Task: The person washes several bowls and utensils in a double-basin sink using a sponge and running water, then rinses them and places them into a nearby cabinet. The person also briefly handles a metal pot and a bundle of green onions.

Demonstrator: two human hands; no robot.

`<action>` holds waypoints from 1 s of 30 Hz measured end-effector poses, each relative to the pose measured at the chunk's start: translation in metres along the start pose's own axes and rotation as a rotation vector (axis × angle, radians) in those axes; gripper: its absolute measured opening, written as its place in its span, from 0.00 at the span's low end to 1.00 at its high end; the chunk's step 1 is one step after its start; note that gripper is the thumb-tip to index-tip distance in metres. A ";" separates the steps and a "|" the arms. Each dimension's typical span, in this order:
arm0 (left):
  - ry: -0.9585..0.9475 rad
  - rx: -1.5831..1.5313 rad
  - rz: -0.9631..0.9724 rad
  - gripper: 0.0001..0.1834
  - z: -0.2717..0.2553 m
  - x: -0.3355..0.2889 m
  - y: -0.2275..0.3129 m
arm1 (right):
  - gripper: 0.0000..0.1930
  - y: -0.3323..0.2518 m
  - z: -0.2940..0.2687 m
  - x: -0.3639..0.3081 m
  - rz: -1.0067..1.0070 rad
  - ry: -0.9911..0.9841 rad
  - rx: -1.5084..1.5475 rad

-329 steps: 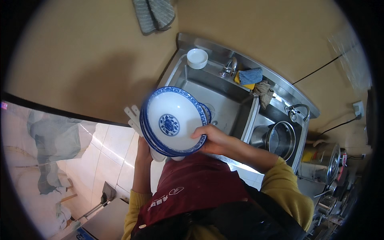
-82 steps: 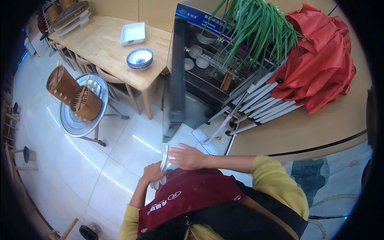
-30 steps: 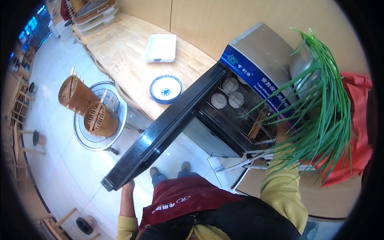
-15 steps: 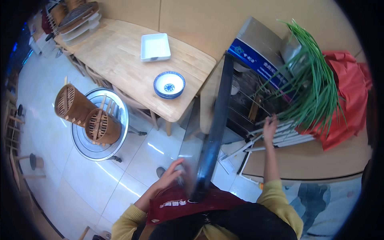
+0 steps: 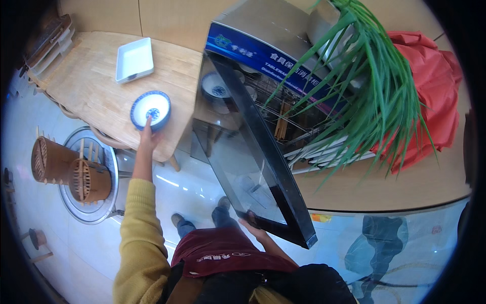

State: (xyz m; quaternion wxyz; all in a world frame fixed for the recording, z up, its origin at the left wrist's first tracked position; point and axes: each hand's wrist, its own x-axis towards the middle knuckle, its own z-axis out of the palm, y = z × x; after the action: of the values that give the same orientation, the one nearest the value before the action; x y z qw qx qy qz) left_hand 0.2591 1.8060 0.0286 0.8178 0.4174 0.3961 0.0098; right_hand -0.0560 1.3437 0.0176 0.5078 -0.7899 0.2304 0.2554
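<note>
My left hand (image 5: 147, 138) is closed on the near rim of a blue-and-white bowl (image 5: 151, 105) on the wooden table; the thumb lies inside, the other fingers are mostly hidden below. Further down, my right hand (image 5: 254, 227) grips the near edge of a black-framed glass door (image 5: 253, 167), its fingers partly hidden. The door hangs open from a steel cabinet (image 5: 258, 23) with a blue front strip. Inside the cabinet, wire racks (image 5: 260, 93) and some wooden pieces (image 5: 282, 121) show.
A white rectangular dish (image 5: 134, 60) stands beyond the bowl on the wooden table (image 5: 91, 76). Long green leaves (image 5: 374, 76) and a red cloth or bag (image 5: 430, 91) flank the cabinet. Two slatted wooden buckets (image 5: 90, 181) stand on a round metal table (image 5: 76, 215) at left.
My left hand has gone from beside the door to the bowl. My right hand has left the cabinet opening and now holds the door's near edge. The view has shifted.
</note>
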 end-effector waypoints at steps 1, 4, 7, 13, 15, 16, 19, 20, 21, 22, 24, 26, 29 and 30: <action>0.042 -0.140 0.017 0.29 0.011 0.006 0.001 | 0.22 -0.002 -0.012 0.011 0.070 0.054 -0.018; 0.232 -0.365 0.134 0.33 0.025 0.008 -0.002 | 0.19 0.001 -0.063 0.049 0.116 0.059 0.364; 0.088 -0.368 0.214 0.32 0.017 -0.010 -0.013 | 0.20 -0.008 -0.122 0.110 -0.029 0.064 0.223; 0.080 -0.281 0.173 0.28 -0.025 -0.118 -0.053 | 0.30 -0.010 -0.183 0.197 0.040 0.130 0.278; 0.146 -0.276 0.152 0.27 -0.046 -0.174 -0.080 | 0.38 0.001 -0.174 0.224 0.060 0.123 0.364; 0.120 -0.292 0.180 0.27 -0.060 -0.204 -0.094 | 0.41 0.007 -0.163 0.235 0.047 0.135 0.450; 0.216 -0.281 0.024 0.25 -0.096 -0.279 -0.132 | 0.36 0.016 -0.123 0.271 0.100 0.206 0.648; 0.299 -0.234 -0.074 0.25 -0.108 -0.301 -0.142 | 0.34 0.016 -0.111 0.282 0.168 0.284 0.699; 0.263 -0.254 -0.062 0.24 -0.117 -0.324 -0.156 | 0.32 0.016 -0.107 0.286 0.090 0.342 0.760; 0.337 -0.227 -0.098 0.24 -0.110 -0.341 -0.172 | 0.30 0.014 -0.101 0.297 0.102 0.349 0.823; 0.221 -0.196 -0.134 0.26 -0.121 -0.374 -0.191 | 0.32 0.010 -0.097 0.307 0.081 0.406 0.612; 0.225 -0.178 -0.186 0.29 -0.129 -0.397 -0.208 | 0.29 0.009 -0.102 0.311 0.077 0.535 0.657; 0.168 -0.160 -0.306 0.31 -0.152 -0.418 -0.220 | 0.24 0.017 -0.110 0.307 -0.098 0.522 0.456; 0.113 -0.165 -0.319 0.30 -0.158 -0.425 -0.224 | 0.23 0.024 -0.109 0.300 -0.138 0.552 0.302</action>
State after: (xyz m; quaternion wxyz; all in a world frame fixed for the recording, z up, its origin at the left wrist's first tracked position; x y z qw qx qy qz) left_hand -0.2067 1.6197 0.0924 0.8169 0.2796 0.5004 -0.0640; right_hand 0.1771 1.2026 -0.1513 0.5537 -0.7588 0.3405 -0.0405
